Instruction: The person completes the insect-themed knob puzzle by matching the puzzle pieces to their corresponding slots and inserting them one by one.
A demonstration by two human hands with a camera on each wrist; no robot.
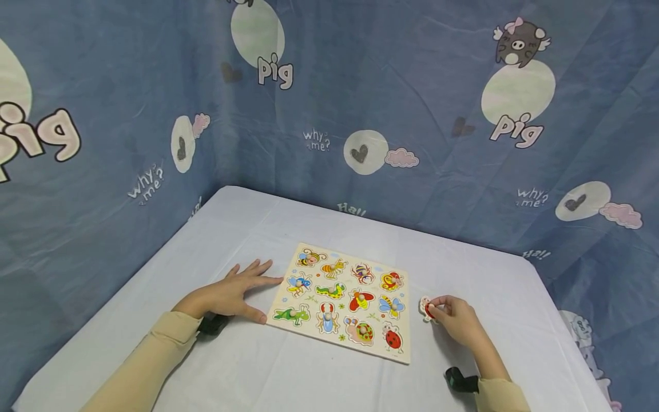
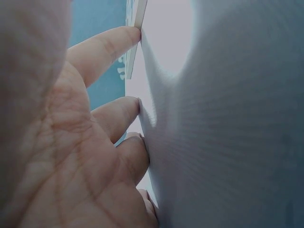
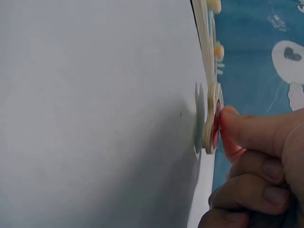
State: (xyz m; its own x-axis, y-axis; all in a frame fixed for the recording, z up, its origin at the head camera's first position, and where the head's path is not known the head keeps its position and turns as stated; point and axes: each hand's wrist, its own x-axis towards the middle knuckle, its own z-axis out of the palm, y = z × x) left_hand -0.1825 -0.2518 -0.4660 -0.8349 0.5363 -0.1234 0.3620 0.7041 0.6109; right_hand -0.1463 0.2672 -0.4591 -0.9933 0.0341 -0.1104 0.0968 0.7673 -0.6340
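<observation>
A wooden peg puzzle board [image 1: 321,337] with colourful insect pictures lies flat on the white table. My left hand [image 1: 234,292] rests at its left side, fingers spread, with the thumb and index finger touching the board's edge. Just right of the board, my right hand [image 1: 455,320] pinches a small red-and-white puzzle piece [image 1: 425,309] between thumb and fingers. In the right wrist view this wooden piece [image 3: 212,118] is tilted on edge close over the tabletop, its shadow beside it. Its knob is hidden by the fingertips. A ladybug picture [image 1: 393,339] without a knob shows at the board's lower right corner.
Round knobs stand up from several seated pieces, such as the snail [image 1: 362,331] and the caterpillar [image 1: 331,290]. The white-covered table [image 1: 231,366] has rounded corners. Behind it hangs a blue curtain [image 1: 288,166] printed with pigs and words.
</observation>
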